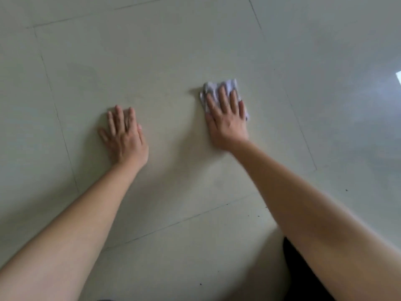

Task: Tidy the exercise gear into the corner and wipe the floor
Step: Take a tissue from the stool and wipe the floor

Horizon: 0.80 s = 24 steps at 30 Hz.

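A pale tiled floor [165, 68] fills the view. My right hand [225, 120] lies flat, fingers spread, pressing a small white cloth [225, 84] against the floor; the cloth shows beyond my fingertips and along both sides of the hand. My left hand [124, 135] rests flat on the bare tile to the left, about a hand's width away from the cloth, fingers apart and holding nothing. Both forearms reach in from the bottom edge. No exercise gear is in view.
Thin grout lines [58, 118] cross the floor. A few dark specks [258, 216] lie near my right forearm. A dark piece of clothing [297, 263] shows under that arm. A bright window reflection [398, 77] sits at the right edge.
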Motion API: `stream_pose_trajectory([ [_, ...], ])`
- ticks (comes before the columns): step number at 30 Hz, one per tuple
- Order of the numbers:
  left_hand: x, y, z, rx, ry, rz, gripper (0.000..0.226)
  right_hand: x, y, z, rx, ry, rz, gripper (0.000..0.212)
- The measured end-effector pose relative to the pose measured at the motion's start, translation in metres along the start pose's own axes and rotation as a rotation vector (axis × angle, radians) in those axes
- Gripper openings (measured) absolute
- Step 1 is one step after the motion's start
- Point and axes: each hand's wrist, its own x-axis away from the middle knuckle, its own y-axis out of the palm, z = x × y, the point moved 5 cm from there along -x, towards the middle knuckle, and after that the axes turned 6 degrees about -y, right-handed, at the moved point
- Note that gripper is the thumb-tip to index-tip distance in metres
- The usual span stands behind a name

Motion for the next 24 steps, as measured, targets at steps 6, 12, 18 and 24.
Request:
stream_pose_trajectory([
  [6, 0.013, 0.008, 0.012, 0.003, 0.069, 0.006, 0.050, 0.181, 0.040, -0.081, -0.062, -0.395, -0.093, 0.053],
  [12, 0.018, 0.010, 0.021, 0.011, 0.086, 0.001, 0.050, 0.171, 0.028, -0.018, 0.010, -0.531, -0.118, 0.047],
  [18, 0.027, 0.015, 0.024, 0.012, 0.095, -0.020, 0.051, 0.162, -0.016, 0.106, -0.021, 0.449, -0.020, 0.056],
  [24, 0.030, 0.016, 0.033, 0.000, 0.156, -0.060, 0.052, 0.182, 0.018, 0.023, -0.157, 0.702, 0.014, 0.061],
])
